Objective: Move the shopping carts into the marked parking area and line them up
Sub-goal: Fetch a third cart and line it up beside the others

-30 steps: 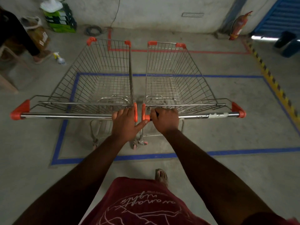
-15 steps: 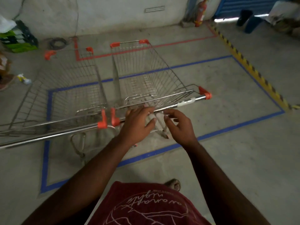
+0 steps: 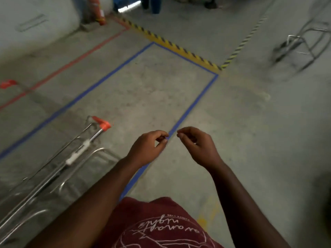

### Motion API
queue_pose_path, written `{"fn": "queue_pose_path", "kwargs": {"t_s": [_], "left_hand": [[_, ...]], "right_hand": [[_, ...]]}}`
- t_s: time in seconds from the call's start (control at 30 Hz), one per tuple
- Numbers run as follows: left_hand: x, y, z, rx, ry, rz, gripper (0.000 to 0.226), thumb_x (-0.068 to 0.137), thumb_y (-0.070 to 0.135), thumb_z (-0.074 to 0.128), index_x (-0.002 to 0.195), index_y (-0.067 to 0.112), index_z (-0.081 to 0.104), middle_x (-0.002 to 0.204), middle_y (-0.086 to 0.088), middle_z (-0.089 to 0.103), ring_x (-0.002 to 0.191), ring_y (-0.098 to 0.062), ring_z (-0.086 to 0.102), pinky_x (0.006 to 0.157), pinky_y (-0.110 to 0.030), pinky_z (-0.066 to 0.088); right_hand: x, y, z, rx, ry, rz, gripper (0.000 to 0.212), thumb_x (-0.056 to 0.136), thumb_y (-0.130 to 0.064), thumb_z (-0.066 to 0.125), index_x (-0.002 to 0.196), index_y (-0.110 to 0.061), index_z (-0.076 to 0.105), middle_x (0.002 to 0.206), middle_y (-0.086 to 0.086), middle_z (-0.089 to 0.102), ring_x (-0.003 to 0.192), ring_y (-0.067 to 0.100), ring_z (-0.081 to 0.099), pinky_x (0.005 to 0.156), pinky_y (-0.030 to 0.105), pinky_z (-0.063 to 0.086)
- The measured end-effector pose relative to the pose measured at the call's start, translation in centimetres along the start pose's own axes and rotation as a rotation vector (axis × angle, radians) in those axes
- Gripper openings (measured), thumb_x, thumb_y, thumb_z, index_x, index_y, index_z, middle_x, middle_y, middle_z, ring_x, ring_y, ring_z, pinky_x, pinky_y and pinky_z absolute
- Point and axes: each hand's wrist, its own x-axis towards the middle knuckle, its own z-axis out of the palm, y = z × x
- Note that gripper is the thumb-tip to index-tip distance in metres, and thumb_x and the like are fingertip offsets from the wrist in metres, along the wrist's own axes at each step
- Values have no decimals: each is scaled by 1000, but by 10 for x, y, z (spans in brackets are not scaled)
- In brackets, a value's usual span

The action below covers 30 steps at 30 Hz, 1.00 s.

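Hovering loosely curled and empty over rough concrete floor: left hand, right hand. Chrome-wire shopping cart, orange handle cap, stands lower left inside the blue tape rectangle; another cart, blurred, upper right outside.

Storage bay: concrete floor, blue tape lines, hazard striping, fire extinguisher.

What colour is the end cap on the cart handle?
Orange-red; the end cap on the cart handle shows in the head view.

Concrete floor with blue tape outline, cart.
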Motion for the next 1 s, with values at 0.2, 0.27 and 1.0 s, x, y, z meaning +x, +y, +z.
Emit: {"fn": "queue_pose_path", "kwargs": {"t_s": [0.2, 0.27, 1.0], "left_hand": [[107, 28, 54, -74, -112, 80, 22, 98, 27, 67, 117, 22, 76, 106, 8, 76, 95, -1, 70, 91, -25, 55], [149, 34, 72, -85, -147, 103, 27, 95, 33, 63, 116, 23, 77, 106, 8, 76, 93, -3, 70, 90, -26, 55], [665, 202, 230, -129, -496, 311, 29, 100, 26, 67, 128, 24, 70, 106, 13, 74, 102, 3, 68, 94, -17, 52]], "right_hand": [[44, 45, -82, -50, 170, 103, 14, 97, -37, 66, 104, -32, 77, 89, -20, 75, 81, 6, 70, 75, 36, 57], [70, 61, -105, -60, 222, 132, 10, 99, -32, 68, 103, -32, 77, 90, -20, 76, 82, 7, 70, 75, 35, 57], [404, 219, -364, 139, 607, 409, 14, 96, -41, 67, 104, -34, 76, 95, -7, 79, 87, 16, 75, 85, 54, 61]]}}
